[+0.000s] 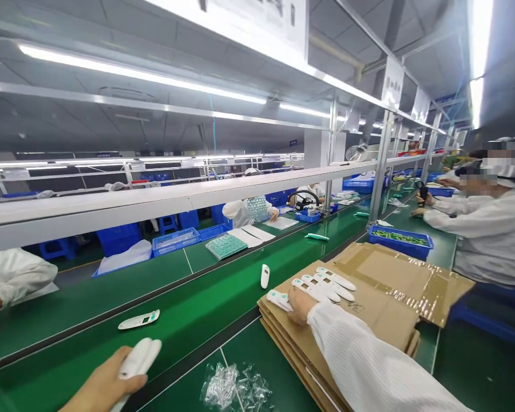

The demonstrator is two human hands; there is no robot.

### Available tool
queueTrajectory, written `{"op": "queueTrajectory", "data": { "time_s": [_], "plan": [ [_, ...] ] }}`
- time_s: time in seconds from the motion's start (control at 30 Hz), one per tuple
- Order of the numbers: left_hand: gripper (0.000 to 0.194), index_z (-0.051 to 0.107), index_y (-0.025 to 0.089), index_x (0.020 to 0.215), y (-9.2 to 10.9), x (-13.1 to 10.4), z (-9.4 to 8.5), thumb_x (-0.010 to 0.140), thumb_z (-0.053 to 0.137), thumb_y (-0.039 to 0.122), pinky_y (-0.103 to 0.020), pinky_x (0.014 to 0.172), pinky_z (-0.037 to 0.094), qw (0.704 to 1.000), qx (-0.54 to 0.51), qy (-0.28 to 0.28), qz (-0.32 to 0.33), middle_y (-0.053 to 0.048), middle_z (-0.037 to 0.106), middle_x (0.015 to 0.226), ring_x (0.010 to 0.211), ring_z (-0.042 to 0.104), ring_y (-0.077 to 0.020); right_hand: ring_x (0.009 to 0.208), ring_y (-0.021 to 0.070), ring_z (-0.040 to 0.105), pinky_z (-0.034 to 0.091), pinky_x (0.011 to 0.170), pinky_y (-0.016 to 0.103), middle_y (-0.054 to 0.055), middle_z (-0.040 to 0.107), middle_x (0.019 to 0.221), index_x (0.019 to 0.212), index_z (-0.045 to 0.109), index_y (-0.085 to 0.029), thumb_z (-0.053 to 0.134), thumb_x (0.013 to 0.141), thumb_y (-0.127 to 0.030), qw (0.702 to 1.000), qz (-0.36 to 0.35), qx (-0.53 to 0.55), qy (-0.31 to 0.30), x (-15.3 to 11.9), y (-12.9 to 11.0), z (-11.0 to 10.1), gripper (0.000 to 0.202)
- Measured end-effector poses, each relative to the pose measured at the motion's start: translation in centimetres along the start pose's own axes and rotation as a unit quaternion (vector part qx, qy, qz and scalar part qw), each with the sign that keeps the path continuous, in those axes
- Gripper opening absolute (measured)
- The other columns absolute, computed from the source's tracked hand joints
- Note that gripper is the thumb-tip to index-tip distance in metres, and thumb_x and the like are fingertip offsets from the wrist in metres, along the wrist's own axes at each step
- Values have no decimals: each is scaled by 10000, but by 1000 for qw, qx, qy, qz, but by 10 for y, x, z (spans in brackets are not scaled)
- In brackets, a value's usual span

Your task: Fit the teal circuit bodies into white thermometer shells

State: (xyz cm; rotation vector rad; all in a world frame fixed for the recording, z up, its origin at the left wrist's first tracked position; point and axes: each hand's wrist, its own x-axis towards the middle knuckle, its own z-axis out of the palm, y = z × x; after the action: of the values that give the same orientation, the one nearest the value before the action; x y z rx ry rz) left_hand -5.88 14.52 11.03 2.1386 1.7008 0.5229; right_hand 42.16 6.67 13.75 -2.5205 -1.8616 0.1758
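Note:
My left hand (100, 380), at the lower left, is closed around a pair of slim white plastic casings (141, 357) above the near edge of the green belt. On a stack of flattened cardboard (386, 312), my right hand (301, 306) is closed at a white casing (277, 297); its fingertips are partly hidden. Beside that hand lie several similar white casings (321, 286) with small windows and green marks, fanned out on the cardboard. Two more rest on the belt: one casing (265, 276) near the cardboard and another casing (139, 320) beyond my left hand.
Crumpled clear plastic (236, 386) lies on the near bench. A blue bin (401, 241) of green parts stands behind the cardboard. Co-workers in white sit at right (493, 223) and across the belt (244, 212). A long shelf (189, 197) on metal posts crosses above.

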Motion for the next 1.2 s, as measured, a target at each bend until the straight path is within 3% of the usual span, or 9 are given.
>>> {"op": "queueTrajectory", "data": {
  "time_s": [0.07, 0.27, 0.47, 0.6, 0.73, 0.83, 1.03, 1.1, 1.2],
  "plan": [
    [374, 622, 256, 999, 56, 9, 23, 702, 621, 484, -372, 764, 526, 992, -60, -104, 25, 9, 764, 913, 864, 710, -293, 1063, 293, 682, 507, 886, 410, 212, 591, 1303, 1230, 574, -117, 661, 862, -241, 999, 39, 22, 17, -4, 26, 9, 397],
    [408, 586, 189, 1132, 225, 26, 86, 768, 629, 370, -336, 797, 478, 970, -15, -164, 180, -84, 712, 1120, 968, 664, -262, 1078, 303, 671, 477, 885, 380, 212, 560, 1296, 1216, 551, -109, 513, 959, -287, 993, 53, 77, 66, -24, 86, 18, 314],
    [393, 601, 246, 1164, 322, 48, 148, 785, 670, 322, -372, 877, 486, 908, 65, -215, 353, -77, 687, 1209, 1073, 653, -293, 1039, 322, 674, 486, 840, 421, 202, 595, 1274, 1266, 525, -140, 483, 944, -279, 990, 66, 111, 65, -53, 149, 35, 354],
    [288, 646, 225, 1072, 347, 60, 177, 791, 690, 269, -389, 929, 482, 884, 78, -232, 399, -84, 689, 1147, 1081, 643, -292, 1090, 323, 659, 487, 898, 437, 190, 607, 1277, 1254, 548, -145, 512, 906, -257, 983, 83, 134, 89, -63, 181, 47, 368],
    [294, 649, 209, 1100, 346, 72, 188, 826, 694, 305, -371, 892, 494, 897, 61, -196, 391, -94, 637, 1220, 1064, 628, -265, 1187, 318, 624, 489, 964, 434, 183, 592, 1340, 1277, 568, -161, 587, 865, -260, 975, 71, 132, 163, -64, 191, 49, 424],
    [217, 670, 205, 1069, 346, 75, 184, 866, 658, 280, -371, 934, 469, 908, 50, -165, 382, -83, 636, 1228, 1110, 603, -258, 1281, 364, 562, 476, 994, 521, 177, 561, 1414, 1323, 562, -188, 606, 863, -296, 961, 68, 144, 226, -64, 177, 43, 475],
    [154, 713, 220, 949, 368, 50, 174, 942, 588, 311, -367, 941, 447, 873, 40, -192, 446, -25, 711, 917, 932, 636, -214, 1183, 263, 636, 523, 977, 408, 147, 638, 1338, 1361, 554, -197, 471, 971, -411, 888, -148, 391, 193, -79, 103, 32, 452],
    [204, 701, 248, 1089, 369, 37, 176, 955, 571, 329, -384, 987, 446, 857, 20, -189, 480, -42, 725, 1064, 1035, 631, -232, 1108, 257, 664, 530, 942, 402, 130, 703, 1214, 1245, 626, -200, 425, 983, -391, 868, -141, 428, 208, -81, 91, 34, 382],
    [518, 544, 242, 1392, 351, 27, 186, 905, 635, 392, -476, 1121, 387, 897, 17, -126, 423, -117, 568, 1447, 1334, 490, -312, 961, 270, 695, 537, 870, 411, 111, 747, 1055, 1130, 675, -204, 409, 966, -450, 866, -49, 426, 256, -84, 111, 39, 399]
  ]
}}
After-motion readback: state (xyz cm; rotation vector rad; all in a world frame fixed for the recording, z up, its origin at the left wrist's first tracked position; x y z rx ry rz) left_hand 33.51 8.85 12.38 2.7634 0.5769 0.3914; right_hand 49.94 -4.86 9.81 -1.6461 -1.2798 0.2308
